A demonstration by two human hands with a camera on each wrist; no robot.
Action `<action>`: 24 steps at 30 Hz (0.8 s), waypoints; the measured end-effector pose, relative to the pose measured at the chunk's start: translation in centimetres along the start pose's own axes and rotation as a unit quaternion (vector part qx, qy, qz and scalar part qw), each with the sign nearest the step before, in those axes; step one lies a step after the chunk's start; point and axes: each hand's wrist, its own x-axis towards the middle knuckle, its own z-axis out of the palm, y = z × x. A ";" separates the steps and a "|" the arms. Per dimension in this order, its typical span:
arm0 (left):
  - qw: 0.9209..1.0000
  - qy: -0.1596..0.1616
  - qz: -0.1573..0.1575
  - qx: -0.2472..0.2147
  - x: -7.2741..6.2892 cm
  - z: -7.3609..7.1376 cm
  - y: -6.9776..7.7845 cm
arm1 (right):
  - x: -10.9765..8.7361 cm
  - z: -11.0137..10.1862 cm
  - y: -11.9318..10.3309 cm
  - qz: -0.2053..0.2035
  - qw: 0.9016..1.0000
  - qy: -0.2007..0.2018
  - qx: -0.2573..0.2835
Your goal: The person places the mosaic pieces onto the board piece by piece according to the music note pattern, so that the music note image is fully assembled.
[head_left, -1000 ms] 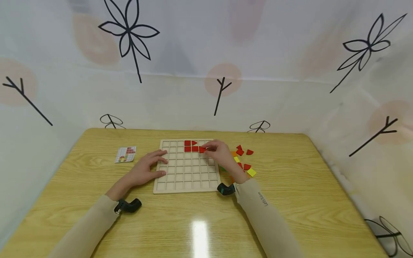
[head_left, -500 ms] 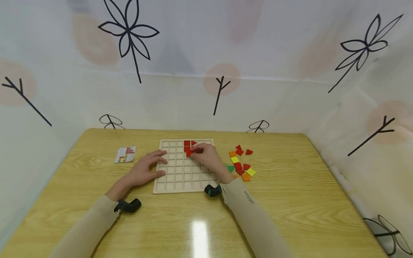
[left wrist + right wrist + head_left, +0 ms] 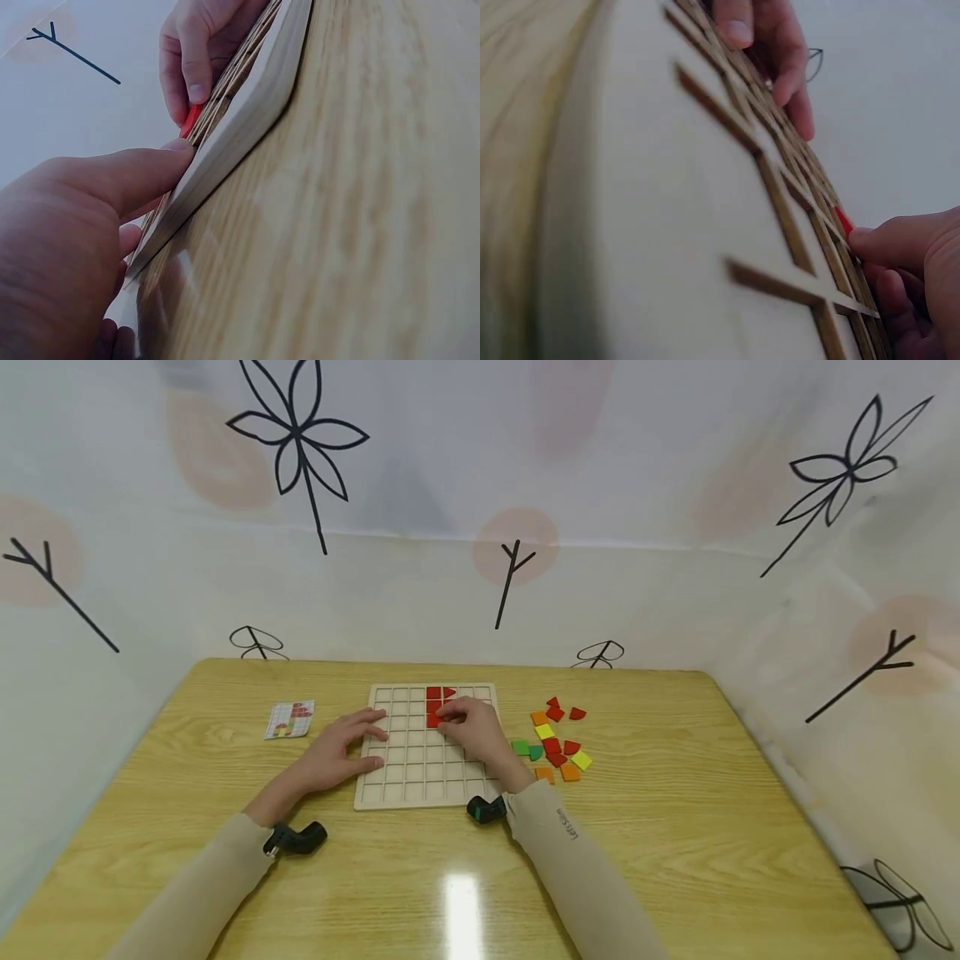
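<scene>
A pale wooden grid board (image 3: 416,774) lies on the table. At its third row from the back, the thumb and fingers of my right hand (image 3: 477,729) pinch a red square tile (image 3: 432,721), partly covered by the fingertips. Behind it, red tiles (image 3: 433,692) fill cells near the board's back edge, including a triangle (image 3: 449,692); the hand hides some cells to the right. My left hand (image 3: 335,755) rests on the board's left edge with fingers spread, the thumb on the rim. In the right wrist view the red tile (image 3: 844,220) shows at the right thumb's tip.
Right of the board lie several loose tiles: red (image 3: 552,746), yellow (image 3: 582,761), orange (image 3: 571,772) and green (image 3: 521,747). A printed pattern card (image 3: 289,720) lies left of the board. A patterned cloth (image 3: 405,593) hangs behind the wooden table (image 3: 675,827).
The right hand has moved left and slightly nearer, from the right end of the second row to a third-row cell, with a red square in its fingers. The left hand stays in place.
</scene>
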 end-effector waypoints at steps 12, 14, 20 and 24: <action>1.000 0.002 0.002 0.003 0.0 -0.1 0.1 | 0.0 0.5 0.2 -0.021 0.998 0.011 -0.058; 1.000 0.000 -0.003 0.001 0.0 0.0 0.0 | 0.1 0.5 0.2 -0.017 0.998 0.009 -0.063; 1.000 -0.001 -0.005 -0.001 0.1 -0.1 0.0 | 0.1 0.5 0.0 -0.012 0.998 0.006 -0.061; 1.000 0.004 0.001 0.000 0.1 0.0 -0.1 | 0.0 0.3 -0.1 -0.009 0.998 0.004 -0.061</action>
